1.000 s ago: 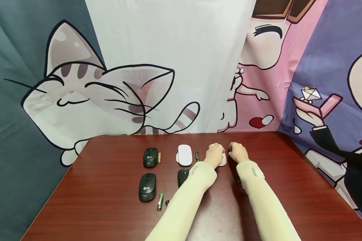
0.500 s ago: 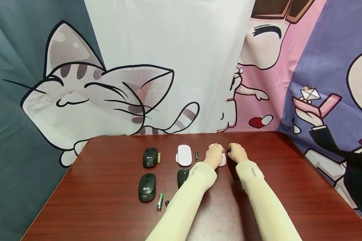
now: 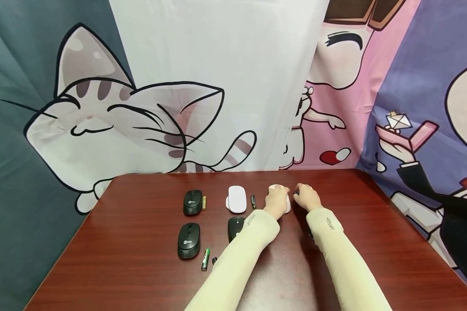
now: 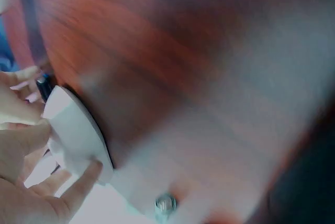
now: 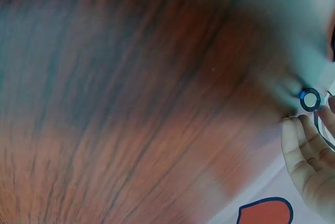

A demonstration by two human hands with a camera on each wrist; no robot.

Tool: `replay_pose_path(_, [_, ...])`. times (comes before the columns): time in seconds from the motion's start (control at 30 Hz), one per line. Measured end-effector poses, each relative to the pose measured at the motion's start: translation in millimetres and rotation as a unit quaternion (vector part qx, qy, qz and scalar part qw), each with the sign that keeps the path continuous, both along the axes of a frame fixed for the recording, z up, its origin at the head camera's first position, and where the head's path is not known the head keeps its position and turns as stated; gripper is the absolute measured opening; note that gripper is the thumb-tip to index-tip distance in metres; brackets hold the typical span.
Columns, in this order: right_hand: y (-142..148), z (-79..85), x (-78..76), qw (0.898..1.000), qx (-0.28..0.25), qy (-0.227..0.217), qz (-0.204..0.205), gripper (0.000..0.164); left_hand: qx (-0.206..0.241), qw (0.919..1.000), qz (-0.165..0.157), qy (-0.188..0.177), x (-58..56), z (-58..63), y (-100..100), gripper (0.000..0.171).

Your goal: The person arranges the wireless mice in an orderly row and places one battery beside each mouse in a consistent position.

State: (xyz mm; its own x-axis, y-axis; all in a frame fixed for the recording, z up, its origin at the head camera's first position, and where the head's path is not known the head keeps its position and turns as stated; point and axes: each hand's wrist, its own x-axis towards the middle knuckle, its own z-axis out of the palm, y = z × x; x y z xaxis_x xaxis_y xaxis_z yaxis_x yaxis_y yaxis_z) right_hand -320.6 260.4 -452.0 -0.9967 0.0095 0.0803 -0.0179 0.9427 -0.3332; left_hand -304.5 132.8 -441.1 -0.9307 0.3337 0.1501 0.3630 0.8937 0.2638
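In the head view my left hand (image 3: 277, 202) holds a white mouse (image 3: 288, 207) at the back right of the table. Its thumb and fingers grip the edges of the mouse (image 4: 78, 130) in the left wrist view. Just to the right, my right hand (image 3: 307, 197) pinches a small battery (image 3: 296, 191) between thumb and fingers. The round end of that battery (image 5: 310, 100) faces the right wrist camera, a pale disc in a dark, blue-tinged ring. Both hands are close together, the battery beside the mouse's end. My left hand covers most of the mouse.
Left of my hands lie another white mouse (image 3: 237, 199) and a dark battery (image 3: 253, 201). Black mice (image 3: 193, 202) stand further left, one with a gold battery (image 3: 204, 203) beside it. A green battery (image 3: 205, 259) lies nearer. My left sleeve partly hides a black mouse (image 3: 235, 227).
Both hands stay in nearly the same place, still on the mouse and the battery. Blue seen earlier at the battery by the right fingertips now looks dark. The head view has shifted slightly.
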Motion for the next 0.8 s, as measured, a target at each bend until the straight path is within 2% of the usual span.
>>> replay_pose_path(0.13, [0, 0.9, 0.0, 1.000, -0.006, 0.003, 0.002, 0.025, 0.025, 0.9996, 0.013, -0.006, 4.1, -0.6, 0, 0.043])
replay_pose_path(0.3, [-1, 0.6, -0.9, 1.000, -0.016, 0.011, 0.002, 0.023, 0.043, 0.9985, 0.025, -0.023, 8.7, -0.3, -3, 0.049])
replay_pose_path(0.4, [-1, 0.1, -1.1, 1.000, -0.018, 0.015, -0.001, 0.022, 0.037, 0.9988, 0.018, -0.026, 10.0, 1.6, -4, 0.050])
replay_pose_path(0.57, [1, 0.6, -0.4, 0.999, -0.032, 0.021, 0.006, 0.024, 0.018, 0.9998, 0.007, -0.006, 11.2, 4.3, -9, 0.050])
replay_pose_path(0.8, [5, 2.7, 4.5, 0.998, -0.062, 0.021, -0.007, 0.024, 0.046, 0.9988, -0.020, -0.003, 13.8, 6.5, -21, 0.050])
